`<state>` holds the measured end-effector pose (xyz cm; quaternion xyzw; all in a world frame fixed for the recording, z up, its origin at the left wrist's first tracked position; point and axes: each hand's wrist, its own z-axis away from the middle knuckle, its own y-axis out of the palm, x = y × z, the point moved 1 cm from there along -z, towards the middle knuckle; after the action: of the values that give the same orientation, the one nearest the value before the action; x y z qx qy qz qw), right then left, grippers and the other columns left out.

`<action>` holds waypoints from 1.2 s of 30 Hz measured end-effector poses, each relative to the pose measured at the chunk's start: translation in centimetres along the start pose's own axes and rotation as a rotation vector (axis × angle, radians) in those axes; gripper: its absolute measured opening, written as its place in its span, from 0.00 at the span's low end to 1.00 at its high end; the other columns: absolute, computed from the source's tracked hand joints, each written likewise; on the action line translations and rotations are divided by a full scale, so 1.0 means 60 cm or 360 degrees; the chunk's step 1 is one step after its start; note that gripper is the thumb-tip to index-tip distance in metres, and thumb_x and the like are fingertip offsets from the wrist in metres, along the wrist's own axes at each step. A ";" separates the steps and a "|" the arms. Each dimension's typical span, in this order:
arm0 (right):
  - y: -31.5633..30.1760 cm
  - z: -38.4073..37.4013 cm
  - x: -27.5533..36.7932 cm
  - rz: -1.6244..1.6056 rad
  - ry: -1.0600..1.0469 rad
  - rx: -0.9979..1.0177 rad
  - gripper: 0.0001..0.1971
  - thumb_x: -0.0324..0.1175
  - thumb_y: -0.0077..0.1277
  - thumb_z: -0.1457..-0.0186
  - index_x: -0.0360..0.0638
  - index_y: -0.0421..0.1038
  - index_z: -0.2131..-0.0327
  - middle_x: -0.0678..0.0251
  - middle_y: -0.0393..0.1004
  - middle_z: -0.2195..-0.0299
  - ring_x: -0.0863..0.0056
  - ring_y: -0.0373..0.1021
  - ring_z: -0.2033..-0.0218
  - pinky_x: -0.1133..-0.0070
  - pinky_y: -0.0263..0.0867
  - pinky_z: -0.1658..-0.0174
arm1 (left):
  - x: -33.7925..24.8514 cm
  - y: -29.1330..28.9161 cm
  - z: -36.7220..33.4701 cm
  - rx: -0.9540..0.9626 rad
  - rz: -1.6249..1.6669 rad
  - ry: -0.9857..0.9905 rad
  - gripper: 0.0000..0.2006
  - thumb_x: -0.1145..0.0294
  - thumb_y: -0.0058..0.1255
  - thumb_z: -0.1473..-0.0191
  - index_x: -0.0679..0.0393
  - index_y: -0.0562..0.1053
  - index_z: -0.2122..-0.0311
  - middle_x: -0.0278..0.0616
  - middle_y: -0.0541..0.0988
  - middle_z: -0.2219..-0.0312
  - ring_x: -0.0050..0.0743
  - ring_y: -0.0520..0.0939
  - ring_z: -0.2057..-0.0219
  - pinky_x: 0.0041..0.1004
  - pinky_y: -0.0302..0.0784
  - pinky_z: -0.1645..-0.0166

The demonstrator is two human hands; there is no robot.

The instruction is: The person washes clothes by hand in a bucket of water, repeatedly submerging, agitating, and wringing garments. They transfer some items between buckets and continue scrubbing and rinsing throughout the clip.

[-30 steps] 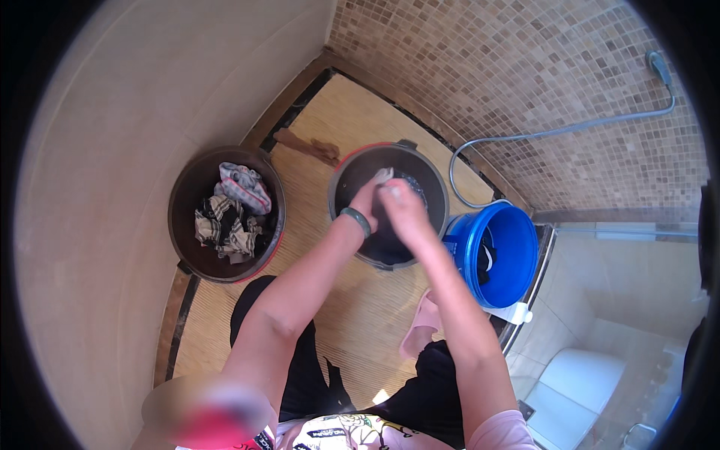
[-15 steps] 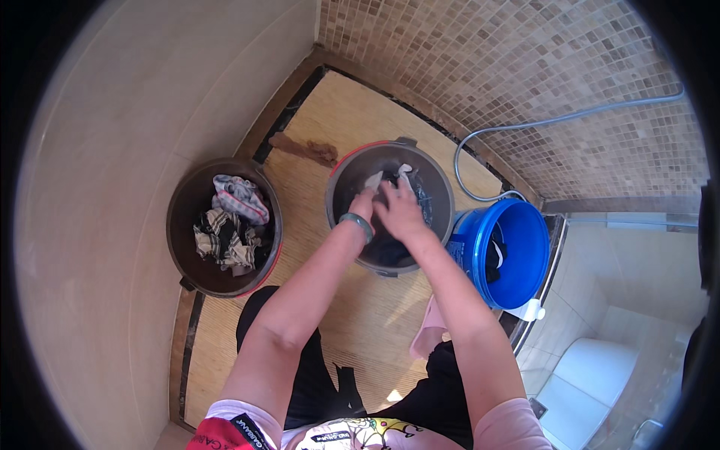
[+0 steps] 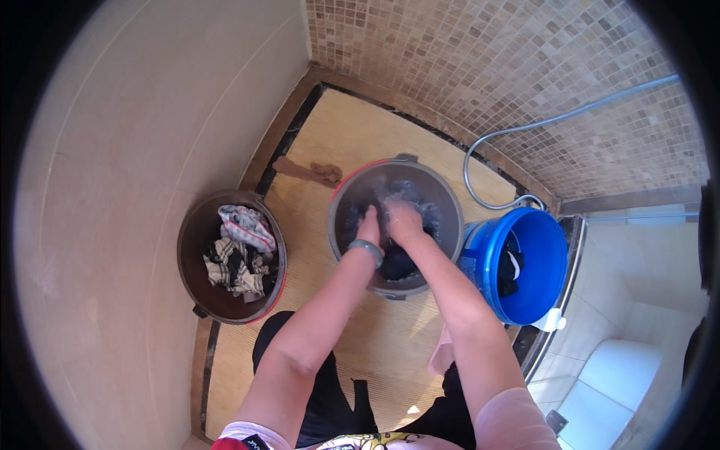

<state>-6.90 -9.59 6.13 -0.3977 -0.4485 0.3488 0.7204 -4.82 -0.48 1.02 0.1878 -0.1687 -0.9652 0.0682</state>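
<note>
Both my hands reach into a grey-brown basin [image 3: 343, 202] in the middle of the floor. Water splashes and bubbles in it around dark cloth [image 3: 397, 264]. My left hand [image 3: 368, 227], a green bangle on its wrist, dips in edgewise; motion and water hide its fingertips. Close beside it on the right, my right hand [image 3: 404, 220] is pushed into the splashing water. Its fingers are smeared and partly under water, so what either hand grips cannot be made out.
A second dark basin [image 3: 189, 259] at the left holds checked and striped clothes [image 3: 238, 255]. Right of the middle basin, a blue bucket [image 3: 551, 262] has dark cloth inside. A shower hose [image 3: 555, 120] hangs along the mosaic wall. A brown strip [image 3: 307, 171] lies on the mat.
My hands have gone deeper into the basin, and the water now splashes up. The white cloth bits seen by my fingers before no longer show. The view has shifted slightly.
</note>
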 end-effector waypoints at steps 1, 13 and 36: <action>-0.016 0.028 0.013 -0.0166 -0.0063 -0.0084 0.14 0.40 0.46 0.51 0.44 0.68 0.63 0.53 0.70 0.65 0.53 0.68 0.63 0.64 0.65 0.61 | -0.009 -0.005 0.002 0.0087 0.0104 -0.0044 0.27 0.45 0.37 0.46 0.56 0.63 0.50 0.48 0.67 0.51 0.45 0.67 0.50 0.46 0.62 0.48; -0.104 0.074 0.006 -0.0076 -0.0038 -0.0646 0.09 0.39 0.45 0.50 0.45 0.67 0.73 0.60 0.71 0.74 0.57 0.70 0.72 0.67 0.66 0.70 | -0.005 0.040 0.116 0.0743 0.0212 -0.0191 0.15 0.58 0.39 0.44 0.59 0.71 0.61 0.45 0.76 0.67 0.36 0.78 0.66 0.36 0.75 0.60; 0.015 0.004 -0.043 -0.0134 0.0380 0.0222 0.17 0.41 0.51 0.54 0.41 0.68 0.64 0.53 0.72 0.64 0.55 0.68 0.59 0.69 0.63 0.56 | -0.004 0.011 0.070 -0.0229 -0.1781 0.0721 0.29 0.59 0.43 0.53 0.61 0.56 0.46 0.61 0.54 0.46 0.62 0.62 0.49 0.41 0.57 0.43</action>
<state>-8.16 -11.34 4.48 -0.3662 -0.3507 0.2987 0.8085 -6.16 0.20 4.99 0.4437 0.0400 -0.7996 -0.4028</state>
